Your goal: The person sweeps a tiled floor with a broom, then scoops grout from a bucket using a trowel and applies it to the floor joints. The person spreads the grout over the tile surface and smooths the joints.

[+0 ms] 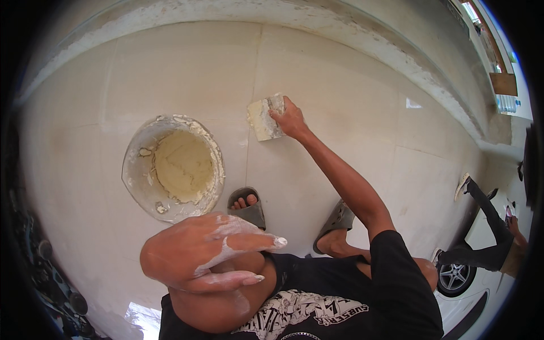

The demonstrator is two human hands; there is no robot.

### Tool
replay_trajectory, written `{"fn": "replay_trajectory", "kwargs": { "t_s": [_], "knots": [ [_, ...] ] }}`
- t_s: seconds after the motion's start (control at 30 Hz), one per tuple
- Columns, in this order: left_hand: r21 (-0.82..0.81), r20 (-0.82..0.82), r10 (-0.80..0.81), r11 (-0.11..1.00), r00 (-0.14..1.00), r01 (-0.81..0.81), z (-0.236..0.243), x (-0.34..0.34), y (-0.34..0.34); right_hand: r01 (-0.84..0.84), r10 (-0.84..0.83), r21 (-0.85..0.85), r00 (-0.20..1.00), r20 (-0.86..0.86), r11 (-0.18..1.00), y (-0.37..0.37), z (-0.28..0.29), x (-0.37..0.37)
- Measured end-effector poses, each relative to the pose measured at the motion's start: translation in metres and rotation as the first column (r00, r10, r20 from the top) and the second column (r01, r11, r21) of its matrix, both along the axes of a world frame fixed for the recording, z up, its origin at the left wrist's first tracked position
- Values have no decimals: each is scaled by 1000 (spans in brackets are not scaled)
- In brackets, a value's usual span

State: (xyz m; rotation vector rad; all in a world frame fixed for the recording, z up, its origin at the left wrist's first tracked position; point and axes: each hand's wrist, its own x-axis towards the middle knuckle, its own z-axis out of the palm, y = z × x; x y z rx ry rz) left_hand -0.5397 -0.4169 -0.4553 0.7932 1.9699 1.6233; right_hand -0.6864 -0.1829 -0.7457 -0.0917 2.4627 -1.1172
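Ahead of me, my right hand (291, 118) is closed around a wide putty knife (264, 123). Its blade faces left and carries a thick layer of pale cream putty; the fingers cover the handle. Left of it stands a bucket (135, 170) with crusted walls and rim. Cream putty (184, 164) lies inside the bucket. Over my bent left knee, my left hand (204, 246) holds nothing, with fingers stretched out and apart. White putty smears its fingers and back. Whether it touches the knee cannot be seen.
Large pale tiles (181, 68) cover the floor, bounded by a raised ledge (362, 39) at the far side. My sandalled feet flank the space before me, one sandal (247, 207) close to the bucket. At right are another person's leg (487, 209) and a car wheel (455, 277).
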Motion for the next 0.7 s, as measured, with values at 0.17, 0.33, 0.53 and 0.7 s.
{"fn": "replay_trajectory", "kwargs": {
  "t_s": [0.17, 0.33, 0.53, 0.7],
  "knots": [
    [15, -24, -14, 1000, 1000, 15, -10, -1, 0, -68, 68, -8, 996, -57, 998, 4, 22, -7],
    [20, 8, -10, 1000, 1000, 10, -8, 3, -5, -227, 233, 140, 972, -24, 964, -22, 64, 4],
    [23, -20, -65, 998, 998, 65, -10, -8, -1, -246, 256, 171, 966, -34, 954, -19, 60, 5],
    [7, -5, -33, 999, 999, 33, 2, -4, -4, -79, 79, -3, 996, -50, 997, -18, 47, -8]
  ]
}}
